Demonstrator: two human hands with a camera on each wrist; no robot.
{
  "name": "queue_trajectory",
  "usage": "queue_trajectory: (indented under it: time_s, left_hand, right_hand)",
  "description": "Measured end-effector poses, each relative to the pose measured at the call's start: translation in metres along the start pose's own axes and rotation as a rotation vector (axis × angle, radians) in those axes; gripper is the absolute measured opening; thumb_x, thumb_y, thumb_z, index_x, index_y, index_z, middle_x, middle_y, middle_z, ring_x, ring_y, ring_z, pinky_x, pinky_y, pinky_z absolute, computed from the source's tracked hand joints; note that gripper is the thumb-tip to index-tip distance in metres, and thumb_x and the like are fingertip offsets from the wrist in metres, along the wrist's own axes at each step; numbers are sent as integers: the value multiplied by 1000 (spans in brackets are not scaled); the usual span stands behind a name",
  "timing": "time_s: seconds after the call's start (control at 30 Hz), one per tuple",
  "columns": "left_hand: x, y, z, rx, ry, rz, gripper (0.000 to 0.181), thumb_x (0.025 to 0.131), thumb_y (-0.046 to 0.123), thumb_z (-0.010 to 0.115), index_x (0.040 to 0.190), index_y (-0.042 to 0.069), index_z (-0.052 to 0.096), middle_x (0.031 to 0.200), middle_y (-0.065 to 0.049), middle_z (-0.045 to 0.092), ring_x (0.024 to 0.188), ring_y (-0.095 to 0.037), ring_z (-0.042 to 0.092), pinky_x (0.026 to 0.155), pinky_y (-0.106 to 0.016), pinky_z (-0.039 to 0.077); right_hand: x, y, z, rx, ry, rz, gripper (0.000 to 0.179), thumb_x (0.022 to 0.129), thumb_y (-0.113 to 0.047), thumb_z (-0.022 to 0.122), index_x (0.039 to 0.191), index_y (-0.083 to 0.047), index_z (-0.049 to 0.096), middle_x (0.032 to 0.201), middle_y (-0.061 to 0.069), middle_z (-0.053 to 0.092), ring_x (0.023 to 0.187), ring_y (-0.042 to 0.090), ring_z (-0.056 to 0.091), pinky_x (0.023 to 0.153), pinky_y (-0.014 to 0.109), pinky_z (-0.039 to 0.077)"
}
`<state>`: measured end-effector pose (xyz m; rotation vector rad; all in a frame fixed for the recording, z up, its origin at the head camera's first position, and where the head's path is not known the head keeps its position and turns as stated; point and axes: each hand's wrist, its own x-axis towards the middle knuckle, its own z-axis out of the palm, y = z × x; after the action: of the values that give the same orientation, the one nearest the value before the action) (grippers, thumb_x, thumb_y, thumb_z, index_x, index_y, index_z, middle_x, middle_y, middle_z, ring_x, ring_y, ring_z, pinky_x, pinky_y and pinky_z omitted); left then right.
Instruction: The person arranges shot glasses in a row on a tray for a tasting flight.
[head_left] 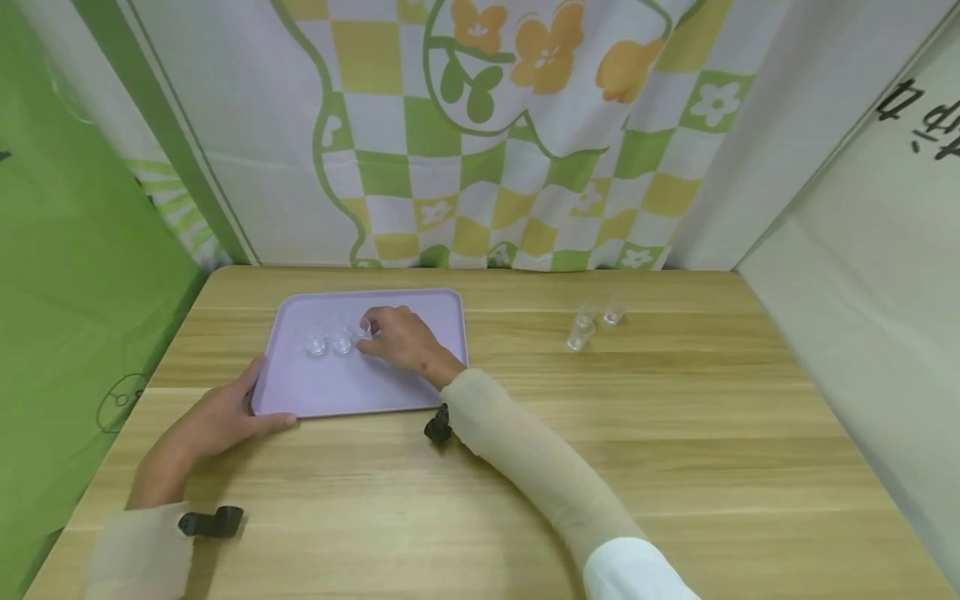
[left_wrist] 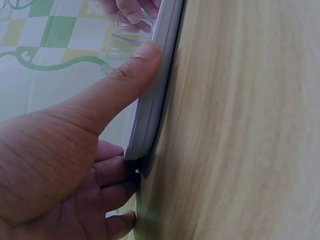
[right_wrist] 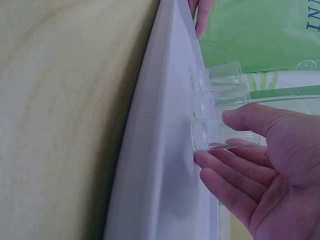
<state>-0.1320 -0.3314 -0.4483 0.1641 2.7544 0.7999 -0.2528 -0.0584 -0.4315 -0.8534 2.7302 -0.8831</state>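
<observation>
A lilac tray (head_left: 352, 392) lies on the table at the left. On it, small clear shot glasses stand side by side in a short row, among them a left one (head_left: 316, 345) and a middle one (head_left: 342, 343). My right hand (head_left: 401, 337) reaches over the tray and holds the shot glass (right_wrist: 232, 137) at the row's right end between thumb and fingers, its base at the tray surface. With thumb along the near rim and fingers at the left side, my left hand (head_left: 225, 417) grips the tray's near left corner.
To the right of the tray, more clear shot glasses (head_left: 580, 335) stand grouped on the wooden table (head_left: 600, 450). A checkered curtain (head_left: 480, 167) hangs behind the table's far edge. A green sheet (head_left: 75, 250) borders the left side, and a pale one (head_left: 862, 233) the right.
</observation>
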Motion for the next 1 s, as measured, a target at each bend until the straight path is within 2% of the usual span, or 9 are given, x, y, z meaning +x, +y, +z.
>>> queue_trajectory:
  time_s: [0.73,1.0]
  left_hand:
    - [-1,0,0,-5,-1,-6,125,89,56,77,160,-7,-4,152,-48,21,135,-67,28,107,-74,30]
    - [0,0,0,3,2,-1,124,89,56,77,160,-8,-3,152,-48,21,135,-67,28,107,-73,30]
  right_hand:
    - [4,3,3,2,-3,6,31,97,-28,75,122,-9,72,111,5,75,98,15,68,84,25,53]
    - [3,3,1,9,-34,17,44,97,-28,75,134,-8,65,116,7,74,103,15,69,88,26,54]
